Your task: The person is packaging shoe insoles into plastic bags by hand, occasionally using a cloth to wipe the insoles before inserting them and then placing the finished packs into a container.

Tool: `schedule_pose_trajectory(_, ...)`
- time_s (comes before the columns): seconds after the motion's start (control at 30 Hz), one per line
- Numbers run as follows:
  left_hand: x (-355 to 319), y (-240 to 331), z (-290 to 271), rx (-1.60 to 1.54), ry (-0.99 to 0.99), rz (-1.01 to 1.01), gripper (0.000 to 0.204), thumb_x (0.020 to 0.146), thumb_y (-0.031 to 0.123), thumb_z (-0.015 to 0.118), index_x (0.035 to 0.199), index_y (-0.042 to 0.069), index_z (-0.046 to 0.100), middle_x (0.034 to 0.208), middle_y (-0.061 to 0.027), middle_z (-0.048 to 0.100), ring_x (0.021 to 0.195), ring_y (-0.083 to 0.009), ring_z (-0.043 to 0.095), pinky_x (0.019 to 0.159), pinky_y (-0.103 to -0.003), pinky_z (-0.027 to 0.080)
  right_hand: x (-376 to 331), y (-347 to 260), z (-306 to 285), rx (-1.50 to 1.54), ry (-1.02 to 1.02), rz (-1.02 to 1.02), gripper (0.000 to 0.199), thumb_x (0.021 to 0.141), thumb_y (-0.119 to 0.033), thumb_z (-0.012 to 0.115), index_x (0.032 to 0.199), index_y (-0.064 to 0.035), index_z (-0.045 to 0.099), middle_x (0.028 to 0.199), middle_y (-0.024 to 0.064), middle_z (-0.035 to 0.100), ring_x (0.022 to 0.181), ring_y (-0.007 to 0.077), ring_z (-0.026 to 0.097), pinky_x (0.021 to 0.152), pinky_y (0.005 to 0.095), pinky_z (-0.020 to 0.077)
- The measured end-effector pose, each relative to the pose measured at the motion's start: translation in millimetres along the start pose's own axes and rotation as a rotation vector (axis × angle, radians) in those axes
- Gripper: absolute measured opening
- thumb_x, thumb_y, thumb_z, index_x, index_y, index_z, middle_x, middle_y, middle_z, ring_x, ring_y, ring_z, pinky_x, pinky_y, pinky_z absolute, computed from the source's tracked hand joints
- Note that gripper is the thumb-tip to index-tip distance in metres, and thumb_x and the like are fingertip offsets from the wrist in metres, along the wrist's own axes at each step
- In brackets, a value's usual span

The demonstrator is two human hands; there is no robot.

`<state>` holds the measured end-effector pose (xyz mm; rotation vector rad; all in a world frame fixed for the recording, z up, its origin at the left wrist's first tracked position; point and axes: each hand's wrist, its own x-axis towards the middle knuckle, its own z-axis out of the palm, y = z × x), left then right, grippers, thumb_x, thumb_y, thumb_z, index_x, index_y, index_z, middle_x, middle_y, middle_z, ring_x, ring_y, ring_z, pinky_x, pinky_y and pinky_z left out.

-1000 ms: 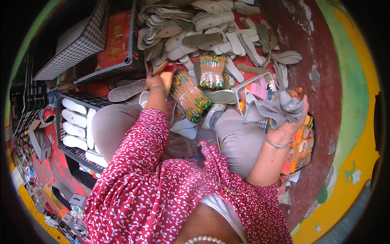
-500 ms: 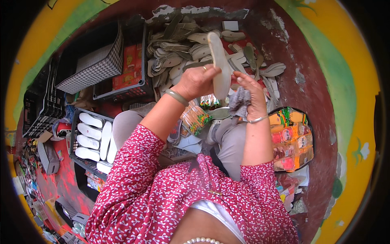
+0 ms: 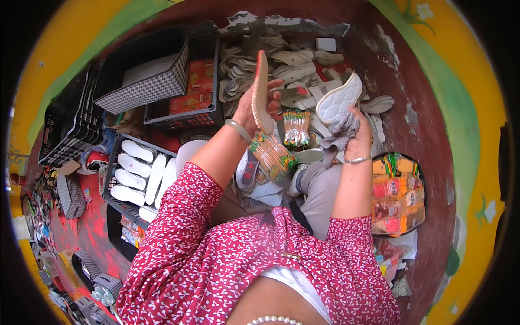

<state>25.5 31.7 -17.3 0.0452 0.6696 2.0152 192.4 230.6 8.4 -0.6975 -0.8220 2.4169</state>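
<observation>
My left hand (image 3: 247,112) grips a shoe insole (image 3: 260,92), held upright and almost edge-on, its tan edge showing stitches. Those fingertips come out behind it on the right. In my right hand (image 3: 362,135) are a white quilted insole (image 3: 339,101) with a curved outline and, bunched against the palm, a grey cloth (image 3: 342,132). The two insoles are apart from each other. Below and between the hands lie bundles of thin sticks with coloured ends (image 3: 272,156). A pale sole with dark markings (image 3: 247,172) rests near my left knee.
Loose soles (image 3: 292,57) are heaped at the back by the wall. A black crate (image 3: 130,209) of white insoles stands to the left, below a checked bin (image 3: 146,81) and another crate (image 3: 184,116). At right sits a container of orange packets (image 3: 398,195).
My hands have moved apart, the right one to the right with the grey cloth. A white quilted insole now shows in it. The left hand's insole has turned edge-on and shifted left.
</observation>
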Motion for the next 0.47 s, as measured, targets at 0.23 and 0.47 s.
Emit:
schedule_pose_trajectory(0.23,15.7,-1.6,6.7,-0.022,0.003,0.064,0.049,0.095,0.045,0.033,0.117,0.005,0.051,0.103,-0.0138,0.06,0.077,-0.0201,0.061,0.052,-0.026,0.044,5.9,29.5,19.2,-0.443,-0.221,-0.222,0.021,0.081,-0.009,0.066,0.097,0.0053,0.063,0.085,0.0045,0.065,0.072,0.0096,0.06,0.066,0.0221,0.0468)
schedule_pose_trajectory(0.47,32.8,-25.2,3.3,0.209,0.156,0.041,0.049,0.095,0.045,0.034,0.116,0.004,0.052,0.099,-0.0099,0.062,0.086,-0.0186,0.06,0.07,-0.032,0.049,12.3,54.0,28.6,-0.922,-0.308,-0.211,0.019,0.081,-0.009,0.065,0.094,0.0053,0.067,0.075,-0.0004,0.063,0.065,0.0041,0.053,0.058,0.02,0.0425)
